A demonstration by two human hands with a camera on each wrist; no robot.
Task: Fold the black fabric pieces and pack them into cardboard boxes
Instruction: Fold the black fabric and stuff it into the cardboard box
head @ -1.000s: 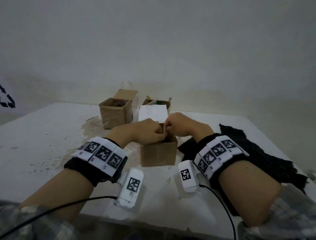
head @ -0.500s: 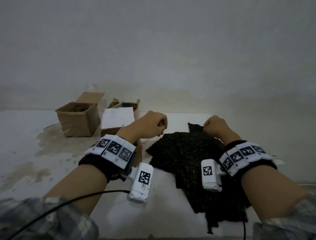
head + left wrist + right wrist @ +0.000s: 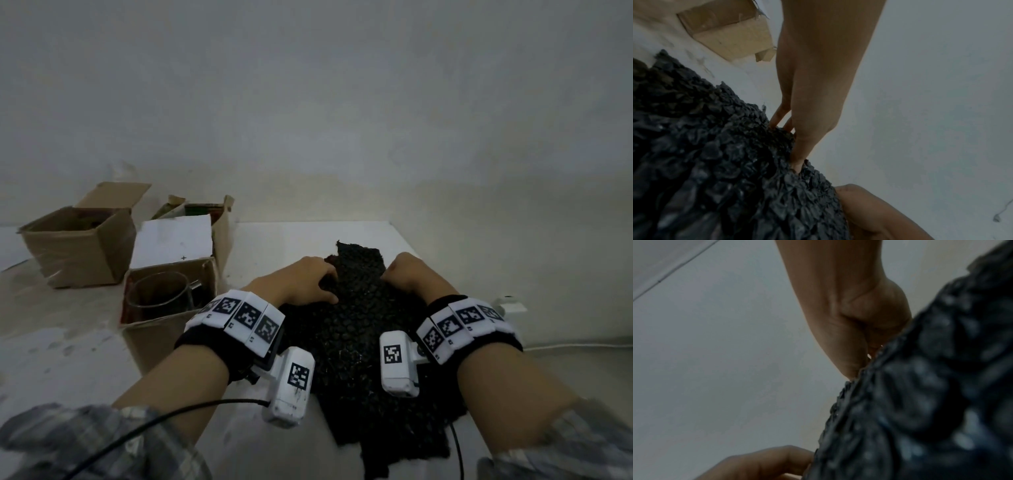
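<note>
A bumpy black fabric piece lies on the white table between my forearms, reaching the near edge. My left hand pinches its left edge near the far end, fingers curled into the cloth. My right hand grips the right edge at the same height, thumb and fingers closed on the fabric. A narrow far tip of the cloth sticks out past both hands. An open cardboard box stands just left of my left wrist, with a glass jar inside.
Two more open cardboard boxes stand at the back left, near the wall. A white flap rises behind the near box. A white cable runs along the table's right side. The table's right edge is close to my right wrist.
Both hands left the near box, swung right to the black fabric and have taken hold of its two side edges. My view turned right and down.
</note>
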